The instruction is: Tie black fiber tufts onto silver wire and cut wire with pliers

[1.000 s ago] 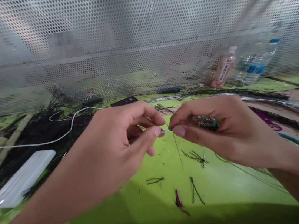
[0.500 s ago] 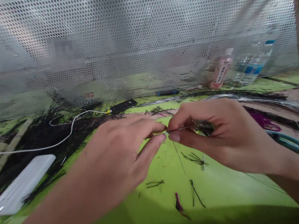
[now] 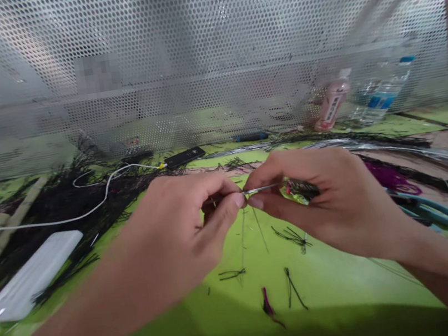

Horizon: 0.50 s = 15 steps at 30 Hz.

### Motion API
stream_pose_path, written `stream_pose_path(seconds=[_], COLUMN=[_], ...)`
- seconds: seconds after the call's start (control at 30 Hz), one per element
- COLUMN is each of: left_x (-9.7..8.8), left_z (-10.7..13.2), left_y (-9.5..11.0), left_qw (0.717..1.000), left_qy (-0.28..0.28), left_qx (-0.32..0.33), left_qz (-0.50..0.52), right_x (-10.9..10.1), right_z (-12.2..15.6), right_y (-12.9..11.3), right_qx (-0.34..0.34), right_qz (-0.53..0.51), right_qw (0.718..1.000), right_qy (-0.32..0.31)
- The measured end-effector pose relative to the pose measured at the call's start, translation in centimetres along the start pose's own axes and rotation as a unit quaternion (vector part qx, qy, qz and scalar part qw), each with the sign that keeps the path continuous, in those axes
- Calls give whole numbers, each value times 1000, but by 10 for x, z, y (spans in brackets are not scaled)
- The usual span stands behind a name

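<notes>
My left hand [image 3: 192, 212] is closed in a pinch, thumb over bent fingers, on one end of a thin silvery wire [image 3: 261, 189]. My right hand [image 3: 330, 202] pinches the same wire close by, so the fingertips of both hands nearly meet. Inside the right hand's curled fingers shows a small dark and green shiny piece [image 3: 300, 190], too unclear to name. Two fine strands hang below the fingertips, one of them a thin strand [image 3: 261, 230]. Under the hands, short dark twig-like bits [image 3: 295, 237] lie on the green tabletop [image 3: 344, 296].
A white rectangular object [image 3: 32, 275] and dark bristly strands [image 3: 71, 213] lie left. A white cable [image 3: 102, 200] runs to a black device [image 3: 184, 156]. Blue-handled scissors [image 3: 436, 206], a wire coil [image 3: 427, 151], a pink bottle [image 3: 332, 102] and a water bottle [image 3: 382, 96] stand or lie right.
My left fingers have curled in further and the thumb now presses over them. More of the wire shows between the hands, and a second strand hangs below.
</notes>
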<state>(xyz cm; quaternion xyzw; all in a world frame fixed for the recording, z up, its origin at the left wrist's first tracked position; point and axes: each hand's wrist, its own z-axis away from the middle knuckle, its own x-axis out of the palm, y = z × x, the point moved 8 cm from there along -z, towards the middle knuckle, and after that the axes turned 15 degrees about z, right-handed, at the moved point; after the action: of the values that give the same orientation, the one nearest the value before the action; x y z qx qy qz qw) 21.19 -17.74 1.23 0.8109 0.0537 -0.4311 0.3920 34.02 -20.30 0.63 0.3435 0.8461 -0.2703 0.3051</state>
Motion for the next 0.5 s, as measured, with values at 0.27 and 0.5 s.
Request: stream_pose_path(seconds=[0.27, 0.5], left_x=[1, 4], left_z=[3, 3], left_y=[4, -2], left_qw=[999, 999], left_qy=[29, 10], left_qx=[30, 6], left_qz=[-5, 41], right_x=[-8, -10], right_z=[3, 7], right_y=[-8, -19], right_qx=[-46, -120], right_qz=[78, 190], right_qw=[995, 971], right_qy=[38, 76])
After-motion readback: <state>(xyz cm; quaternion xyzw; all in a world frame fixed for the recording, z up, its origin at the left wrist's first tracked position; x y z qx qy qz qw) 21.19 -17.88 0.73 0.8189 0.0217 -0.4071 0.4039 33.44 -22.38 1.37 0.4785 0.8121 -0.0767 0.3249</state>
